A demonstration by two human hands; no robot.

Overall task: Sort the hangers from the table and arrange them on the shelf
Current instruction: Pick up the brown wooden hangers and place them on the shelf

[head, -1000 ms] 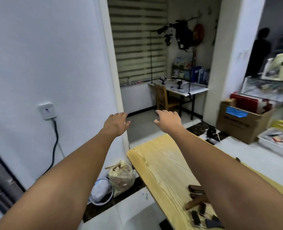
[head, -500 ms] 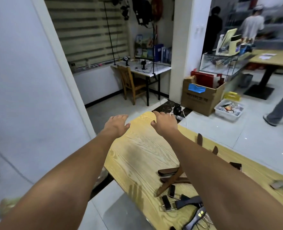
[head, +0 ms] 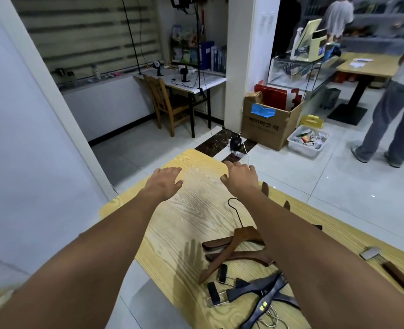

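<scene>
Pale yellow wood grain runs along the bench (head: 196, 210), a long top with rounded corners. It stands on glossy white floor tiles (head: 338, 186) crossed by a dark marbled strip. A plain white wall (head: 30, 138) closes the left side. Far off, striped blinds (head: 89, 36) hang behind a slatted wooden chair (head: 166, 103). Right of a white pillar (head: 243, 67) sit a brown cardboard box (head: 269, 125) with a blue patch and a white plastic tub (head: 307, 142) full of packets. A person in grey trousers (head: 390, 122) stands at the far right.

The hangers lie on the near right part of the bench, partly under the right forearm. The brown hangers (head: 237, 243) are smooth curved wood, crossed over each other, one with a thin black wire hook pointing away. Nearer lie black hangers (head: 260, 290) with metal clip bars.

The left grip (head: 164, 184) and right grip (head: 240, 179) reach out palm down over the far end of the bench, fingers loosely spread, holding nothing.
</scene>
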